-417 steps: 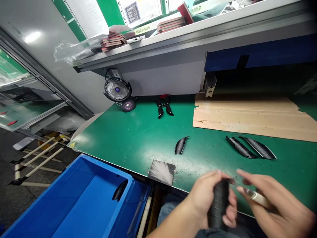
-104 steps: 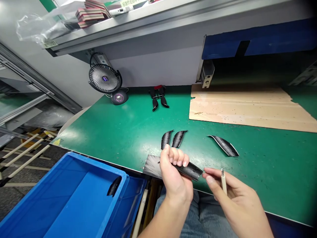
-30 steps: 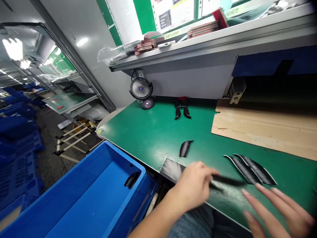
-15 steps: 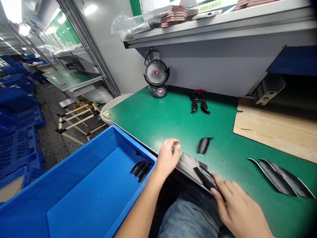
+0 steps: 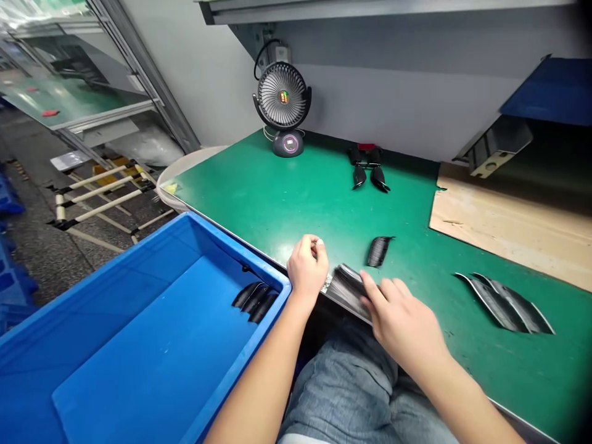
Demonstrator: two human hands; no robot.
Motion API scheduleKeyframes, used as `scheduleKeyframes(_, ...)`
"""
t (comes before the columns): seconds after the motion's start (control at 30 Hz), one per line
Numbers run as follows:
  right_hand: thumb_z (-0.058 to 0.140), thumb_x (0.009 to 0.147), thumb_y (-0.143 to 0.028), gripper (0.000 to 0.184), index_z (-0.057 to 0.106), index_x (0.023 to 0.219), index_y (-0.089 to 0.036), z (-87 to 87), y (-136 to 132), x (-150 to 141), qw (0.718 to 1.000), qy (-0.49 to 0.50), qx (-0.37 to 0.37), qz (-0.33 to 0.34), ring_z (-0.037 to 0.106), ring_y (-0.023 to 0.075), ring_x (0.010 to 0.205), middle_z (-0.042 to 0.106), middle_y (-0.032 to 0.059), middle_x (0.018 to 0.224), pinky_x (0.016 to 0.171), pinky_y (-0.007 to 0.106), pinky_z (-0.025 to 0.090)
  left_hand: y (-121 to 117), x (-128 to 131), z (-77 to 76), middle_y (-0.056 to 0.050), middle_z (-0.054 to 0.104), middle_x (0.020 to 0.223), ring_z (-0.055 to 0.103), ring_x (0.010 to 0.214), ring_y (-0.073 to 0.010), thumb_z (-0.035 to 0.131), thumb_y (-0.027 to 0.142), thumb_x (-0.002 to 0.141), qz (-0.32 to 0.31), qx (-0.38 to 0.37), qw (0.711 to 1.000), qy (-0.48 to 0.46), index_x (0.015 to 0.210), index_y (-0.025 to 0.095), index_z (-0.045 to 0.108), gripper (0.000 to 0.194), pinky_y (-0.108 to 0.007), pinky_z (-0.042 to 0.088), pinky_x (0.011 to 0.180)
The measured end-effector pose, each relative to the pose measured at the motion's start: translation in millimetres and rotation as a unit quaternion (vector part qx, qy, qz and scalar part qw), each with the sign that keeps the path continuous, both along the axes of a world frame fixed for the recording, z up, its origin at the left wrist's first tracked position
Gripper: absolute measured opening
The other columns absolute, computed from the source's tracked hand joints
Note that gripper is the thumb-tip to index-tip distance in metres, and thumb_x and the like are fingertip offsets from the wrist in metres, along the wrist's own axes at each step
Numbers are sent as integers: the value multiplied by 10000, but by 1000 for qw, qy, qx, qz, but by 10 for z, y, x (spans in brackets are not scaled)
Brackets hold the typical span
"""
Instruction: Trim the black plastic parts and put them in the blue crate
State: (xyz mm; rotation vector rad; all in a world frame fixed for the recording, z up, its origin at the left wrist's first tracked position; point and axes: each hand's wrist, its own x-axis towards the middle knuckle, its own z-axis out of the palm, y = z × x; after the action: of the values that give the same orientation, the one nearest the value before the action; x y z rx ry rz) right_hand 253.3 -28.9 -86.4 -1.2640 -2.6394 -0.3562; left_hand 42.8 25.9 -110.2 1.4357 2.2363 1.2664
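My right hand [image 5: 407, 320] grips a curved black plastic piece [image 5: 350, 277], its fingers closed over the near end. That piece lies against a grey, scuffed flat strip [image 5: 345, 296] at the table's front edge. My left hand [image 5: 308, 265] is just left of the strip, at the edge of the green table [image 5: 296, 203]. Its fingers are curled in toward the thumb, and I see nothing held. Beyond the strip lies another curved black piece [image 5: 378, 251]. Two longer curved black pieces [image 5: 506, 303] rest side by side at the right.
A blue bin [image 5: 152, 345] stands left of the table, with several black pieces [image 5: 254, 301] in its near right corner. Farther back are a small fan [image 5: 283, 98] and black parts with a red piece [image 5: 367, 166]. Cardboard [image 5: 504, 228] lies at right, under a metal bracket [image 5: 502, 148].
The black piece in my right hand has moved left and away along the grey strip. My left hand's fingers have curled closed. The view has tilted down.
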Motion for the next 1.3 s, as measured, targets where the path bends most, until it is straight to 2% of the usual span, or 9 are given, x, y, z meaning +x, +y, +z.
scheduleKeyframes(0.13, 438, 909, -166, 419, 467, 1318, -77, -5, -57, 144, 998, -42, 44, 25, 455, 224, 723, 484, 41, 729, 629, 358, 358, -6, -3, -13, 14, 650, 757, 600, 711, -148, 475, 295, 897, -2, -1, 1000, 7, 885, 237, 581, 121, -254, 365, 645)
scheduleKeyframes(0.23, 455, 865, -86, 450, 463, 1315, -100, -39, -31, 105, 998, -48, 17, 23, 483, 228, 778, 535, 65, 827, 623, 337, 372, -9, 1, -18, 14, 652, 748, 598, 697, -147, 471, 302, 899, 2, -4, 1000, 12, 883, 233, 580, 129, -256, 361, 645)
scheduleKeyframes(0.4, 345, 981, -357, 400, 490, 1268, -120, -42, -58, 274, 999, -8, -9, -31, 518, 184, 721, 501, 26, 766, 553, 297, 397, 3, 5, -25, 21, 654, 737, 600, 692, -146, 481, 310, 896, 0, -15, 1000, 14, 880, 237, 583, 127, -256, 352, 639)
scheduleKeyframes(0.5, 312, 992, -398, 386, 485, 1289, -223, -21, -80, 437, 990, 2, -72, -124, 555, 176, 764, 514, 9, 783, 507, 277, 392, 7, 12, -18, 22, 657, 727, 599, 681, -148, 474, 318, 900, 7, -23, 1000, 19, 876, 238, 581, 136, -258, 343, 633)
scheduleKeyframes(0.6, 306, 994, -412, 387, 455, 1320, -267, -46, -93, 490, 984, 5, -122, -129, 566, 192, 831, 542, 15, 829, 557, 280, 432, 5, 19, 1, 23, 658, 717, 597, 668, -149, 471, 319, 902, 7, -28, 999, 29, 859, 241, 579, 140, -258, 332, 622)
scheduleKeyframes(0.73, 290, 989, -429, 493, 369, 1396, -162, -114, -51, 340, 990, 17, -112, -81, 551, 212, 768, 555, 43, 793, 608, 309, 460, -5, 16, 23, 24, 663, 714, 604, 667, -151, 469, 313, 904, -4, -28, 999, 42, 849, 243, 577, 140, -253, 328, 607)
scheduleKeyframes(0.93, 327, 978, -387, 431, 435, 1356, -209, -49, 171, 79, 989, 18, -122, -79, 582, 225, 847, 625, 51, 850, 615, 307, 452, -14, 24, 38, 18, 677, 743, 612, 683, -162, 445, 302, 917, -2, -42, 998, 55, 871, 245, 579, 152, -255, 326, 606)
scheduleKeyframes(1.07, 312, 980, -392, 437, 464, 1325, -173, -48, 81, 122, 978, 16, -157, -136, 627, 226, 800, 664, 60, 847, 592, 308, 463, -13, 24, 17, 7, 680, 769, 618, 722, -171, 409, 316, 938, -2, -56, 996, 64, 886, 245, 576, 189, -262, 320, 612)
scheduleKeyframes(1.3, 310, 989, -339, 428, 451, 1310, -94, -28, -300, -238, 958, 38, -147, -242, 658, 244, 682, 685, 108, 794, 519, 312, 452, -21, 22, 20, -4, 673, 790, 613, 730, -182, 366, 312, 958, -2, -70, 994, 87, 907, 243, 567, 219, -266, 307, 609)
